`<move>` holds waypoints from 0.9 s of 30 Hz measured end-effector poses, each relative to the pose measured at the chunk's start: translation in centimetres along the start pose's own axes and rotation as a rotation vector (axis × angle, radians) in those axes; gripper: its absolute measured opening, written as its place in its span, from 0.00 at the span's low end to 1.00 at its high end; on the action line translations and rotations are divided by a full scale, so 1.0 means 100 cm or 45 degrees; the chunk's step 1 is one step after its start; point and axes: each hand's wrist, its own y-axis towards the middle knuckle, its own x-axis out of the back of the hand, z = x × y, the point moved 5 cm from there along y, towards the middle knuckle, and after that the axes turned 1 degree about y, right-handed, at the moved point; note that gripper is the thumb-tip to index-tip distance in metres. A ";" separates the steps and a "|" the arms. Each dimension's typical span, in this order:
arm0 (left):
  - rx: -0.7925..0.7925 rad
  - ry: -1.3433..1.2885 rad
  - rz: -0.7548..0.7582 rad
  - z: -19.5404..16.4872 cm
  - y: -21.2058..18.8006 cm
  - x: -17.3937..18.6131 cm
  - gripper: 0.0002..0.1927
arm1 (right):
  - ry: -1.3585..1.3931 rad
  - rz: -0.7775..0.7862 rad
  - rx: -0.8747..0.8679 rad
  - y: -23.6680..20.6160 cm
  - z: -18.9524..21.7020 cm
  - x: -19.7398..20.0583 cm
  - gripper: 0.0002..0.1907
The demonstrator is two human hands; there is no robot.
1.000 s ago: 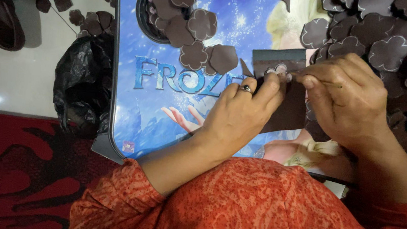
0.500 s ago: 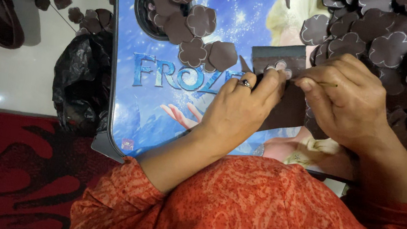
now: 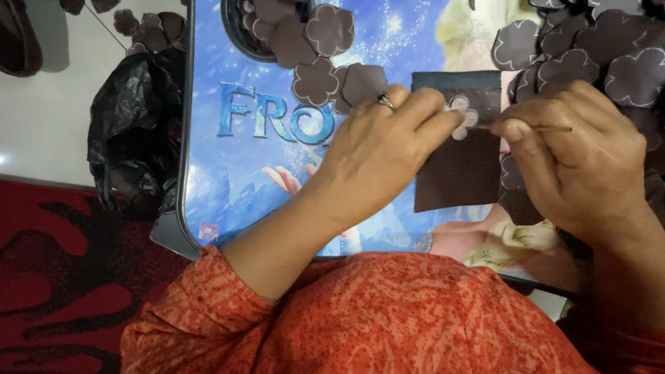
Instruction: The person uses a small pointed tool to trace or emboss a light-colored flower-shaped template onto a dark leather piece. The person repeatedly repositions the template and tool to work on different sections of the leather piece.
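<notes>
White glossy floor tiles [image 3: 29,133] w/ light glare, red-black patterned rug [image 3: 30,288], blue picture tabletop [image 3: 268,181].

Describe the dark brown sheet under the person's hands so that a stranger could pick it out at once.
On the blue picture-printed table top, look between the left hand and right hand. There lies the dark brown rectangular sheet. Unlike the flower-shaped brown cut-outs around it, it has straight edges.
</notes>
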 end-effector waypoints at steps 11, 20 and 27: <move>0.093 -0.208 -0.050 0.018 0.002 0.002 0.11 | 0.164 0.082 0.036 -0.004 0.000 -0.019 0.02; 0.112 -0.189 -0.024 0.019 0.002 -0.001 0.12 | 0.157 0.089 0.096 -0.001 0.002 -0.024 0.03; 0.107 -0.167 -0.017 0.019 0.001 0.000 0.13 | 0.123 0.104 0.087 -0.002 0.000 -0.020 0.03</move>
